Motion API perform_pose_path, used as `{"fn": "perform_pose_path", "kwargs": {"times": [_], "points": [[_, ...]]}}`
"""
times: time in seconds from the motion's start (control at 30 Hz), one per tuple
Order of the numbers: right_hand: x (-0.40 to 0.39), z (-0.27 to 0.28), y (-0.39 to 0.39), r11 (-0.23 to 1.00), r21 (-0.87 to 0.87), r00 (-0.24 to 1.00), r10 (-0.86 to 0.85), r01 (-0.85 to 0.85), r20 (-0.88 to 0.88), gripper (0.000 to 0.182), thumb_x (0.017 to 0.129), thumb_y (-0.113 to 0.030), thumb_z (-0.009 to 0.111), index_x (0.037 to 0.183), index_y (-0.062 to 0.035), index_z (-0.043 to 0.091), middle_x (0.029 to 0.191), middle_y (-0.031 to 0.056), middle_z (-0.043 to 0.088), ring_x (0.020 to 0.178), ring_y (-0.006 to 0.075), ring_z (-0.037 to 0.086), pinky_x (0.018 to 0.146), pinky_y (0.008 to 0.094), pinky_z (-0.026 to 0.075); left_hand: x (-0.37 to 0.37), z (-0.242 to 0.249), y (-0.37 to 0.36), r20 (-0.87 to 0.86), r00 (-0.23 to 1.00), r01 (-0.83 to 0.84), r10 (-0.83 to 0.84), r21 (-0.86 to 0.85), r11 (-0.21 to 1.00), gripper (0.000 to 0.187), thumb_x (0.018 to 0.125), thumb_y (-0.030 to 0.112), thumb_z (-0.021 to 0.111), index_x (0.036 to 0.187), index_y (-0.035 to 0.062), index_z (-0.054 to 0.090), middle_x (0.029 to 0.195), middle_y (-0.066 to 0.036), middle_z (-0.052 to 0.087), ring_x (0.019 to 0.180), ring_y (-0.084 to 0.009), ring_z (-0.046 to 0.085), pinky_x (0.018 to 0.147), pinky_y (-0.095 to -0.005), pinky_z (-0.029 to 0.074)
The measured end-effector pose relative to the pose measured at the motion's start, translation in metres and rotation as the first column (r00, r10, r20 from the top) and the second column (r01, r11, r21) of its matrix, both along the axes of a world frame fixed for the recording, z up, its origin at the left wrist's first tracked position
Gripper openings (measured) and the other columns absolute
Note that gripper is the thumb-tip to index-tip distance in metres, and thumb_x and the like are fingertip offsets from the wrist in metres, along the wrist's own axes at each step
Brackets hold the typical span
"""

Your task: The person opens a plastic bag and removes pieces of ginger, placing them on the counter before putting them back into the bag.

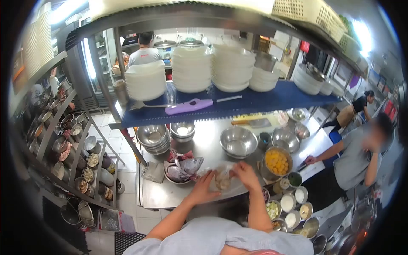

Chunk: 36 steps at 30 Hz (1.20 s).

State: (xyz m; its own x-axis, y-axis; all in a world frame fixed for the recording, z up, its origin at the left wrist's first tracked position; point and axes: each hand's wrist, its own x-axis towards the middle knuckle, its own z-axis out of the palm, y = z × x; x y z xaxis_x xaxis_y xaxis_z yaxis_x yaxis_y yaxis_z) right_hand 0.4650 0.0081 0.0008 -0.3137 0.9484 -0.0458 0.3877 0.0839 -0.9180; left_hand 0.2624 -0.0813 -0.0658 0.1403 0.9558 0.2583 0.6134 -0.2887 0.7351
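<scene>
At the far left, bowls of food sit on a metal rack [95, 159]. Next comes the steel counter [158, 196], with stacked metal bowls [153, 140] at its far left side and a grey bundle [153, 172] nearer. Beside that, fish pieces [191, 165] are heaped in a bowl; their skin looks wet, so they would probably be slippery.

The left hand [203, 191] is at the near left side of the clear plastic bag [223, 178], fingers partly spread and thumb apart from them; whether it has any plastic between them, I cannot tell. The bag lies on the near part of the counter, between the two hands, with something pale brown inside that is too blurred to name. It looks light, with thin, limp film that should crumple easily and may cling or slide if damp. The lump inside seems soft, so a light hold on the loose edge, with a palm steadying the side, would suit it better than a squeeze. The right hand [245, 173] is nearly closed, fingertips and thumb seeming to pinch the bag's right edge.

Farther off stands a wide metal bowl [238, 142]. To the right, a pot [267, 171] holds yellow yolks [278, 160], which would break easily. Beyond it is a co-worker's hand [311, 160].
</scene>
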Motion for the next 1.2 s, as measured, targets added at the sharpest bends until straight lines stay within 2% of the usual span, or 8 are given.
{"fn": "perform_pose_path", "kwargs": {"times": [0.07, 0.23, 0.63, 0.7, 0.8, 0.9, 1.1, 1.2], "points": [[-0.002, 0.001, 0.004, 0.969, -0.248, 0.861, -0.132, 0.007, -0.491, 0.024, 0.095, -0.023, 0.056, 0.097, 0.0005, 0.061, 0.088, 0.0105, 0.065, 0.080, 0.0193, 0.065, 0.075, 0.0333, 0.054, 0.008, 0.010, -0.007, -0.031, 1.000, -0.002, 0.001, -0.028, 1.000, 0.105, 0.072, 0.039, 0.081, 0.150, 0.0059, 0.019, 0.150, -0.026, 0.025, 0.139, -0.0428, 0.028, 0.112, -0.0470, 0.029], [0.000, 0.012, -0.001, 0.929, -0.340, 0.756, -0.119, -0.144, -0.644, 0.024, 0.098, -0.023, 0.054, 0.105, -0.0007, 0.057, 0.091, 0.0113, 0.062, 0.081, 0.0248, 0.063, 0.073, 0.0416, 0.056, 0.014, -0.025, 0.011, 0.171, 0.981, -0.100, 0.095, 0.020, 0.995, 0.108, 0.072, 0.035, 0.080, 0.149, -0.0014, 0.014, 0.151, -0.029, 0.022, 0.139, -0.0441, 0.027, 0.112, -0.0488, 0.029], [0.083, 0.068, -0.062, 0.981, 0.022, 0.583, 0.134, -0.194, -0.801, 0.025, 0.098, -0.019, 0.048, 0.095, 0.0046, 0.057, 0.081, 0.0156, 0.063, 0.072, 0.0277, 0.065, 0.066, 0.0361, 0.054, 0.029, 0.015, 0.002, -0.210, 0.975, -0.071, 0.074, 0.020, 0.997, 0.093, 0.075, 0.056, 0.072, 0.146, 0.0070, 0.036, 0.154, -0.031, 0.005, 0.133, -0.0487, 0.036, 0.107, -0.0553, 0.031], [0.094, 0.061, -0.068, 0.979, -0.004, 0.539, 0.110, -0.205, -0.835, 0.023, 0.097, -0.017, 0.051, 0.090, 0.0047, 0.057, 0.078, 0.0141, 0.062, 0.067, 0.0256, 0.064, 0.064, 0.0341, 0.053, 0.029, 0.014, -0.004, -0.363, 0.925, -0.021, 0.110, 0.241, 0.970, 0.059, 0.079, 0.040, 0.073, 0.127, 0.0091, 0.056, 0.144, -0.029, 0.031, 0.110, -0.0421, 0.056, 0.091, -0.0478, 0.047], [0.107, 0.047, -0.075, 0.966, -0.160, 0.826, 0.083, -0.205, -0.558, 0.026, 0.096, -0.019, 0.056, 0.081, 0.0016, 0.056, 0.072, 0.0098, 0.062, 0.064, 0.0166, 0.061, 0.061, 0.0303, 0.051, 0.017, -0.064, 0.028, -0.388, 0.922, 0.003, 0.002, 0.013, 1.000, 0.038, 0.086, 0.033, 0.065, 0.113, 0.0064, 0.062, 0.119, -0.024, 0.059, 0.099, -0.0386, 0.061, 0.084, -0.0456, 0.049], [0.093, 0.033, -0.079, 0.948, -0.317, 0.946, -0.082, -0.023, -0.313, 0.028, 0.095, -0.025, 0.059, 0.083, 0.0004, 0.059, 0.071, 0.0084, 0.063, 0.063, 0.0141, 0.061, 0.060, 0.0282, 0.049, 0.028, -0.018, 0.046, -0.063, 0.949, -0.316, 0.310, -0.189, 0.930, 0.027, 0.093, 0.027, 0.051, 0.098, 0.0015, 0.060, 0.086, -0.023, 0.067, 0.086, -0.0402, 0.065, 0.076, -0.0475, 0.051], [0.063, -0.030, -0.054, 0.989, -0.146, 0.989, -0.036, 0.014, -0.146, 0.026, 0.093, -0.025, 0.064, 0.088, 0.0001, 0.061, 0.077, 0.0069, 0.067, 0.067, 0.0122, 0.063, 0.061, 0.0266, 0.050, 0.020, 0.007, 0.110, 0.641, 0.714, -0.310, 0.282, -0.072, 0.948, 0.018, 0.097, 0.016, 0.051, 0.096, -0.0010, 0.052, 0.085, -0.016, 0.067, 0.076, -0.0248, 0.070, 0.064, -0.0354, 0.054], [0.049, -0.072, -0.038, 0.996, -0.091, 0.999, -0.007, 0.004, -0.033, 0.028, 0.092, -0.027, 0.064, 0.090, 0.0010, 0.062, 0.078, 0.0076, 0.068, 0.069, 0.0137, 0.065, 0.063, 0.0271, 0.050, 0.017, -0.004, 0.109, 0.592, 0.766, -0.284, 0.252, -0.040, 0.958, 0.025, 0.096, 0.011, 0.053, 0.116, -0.0002, 0.046, 0.094, -0.016, 0.065, 0.084, -0.0209, 0.068, 0.071, -0.0305, 0.054]]}}
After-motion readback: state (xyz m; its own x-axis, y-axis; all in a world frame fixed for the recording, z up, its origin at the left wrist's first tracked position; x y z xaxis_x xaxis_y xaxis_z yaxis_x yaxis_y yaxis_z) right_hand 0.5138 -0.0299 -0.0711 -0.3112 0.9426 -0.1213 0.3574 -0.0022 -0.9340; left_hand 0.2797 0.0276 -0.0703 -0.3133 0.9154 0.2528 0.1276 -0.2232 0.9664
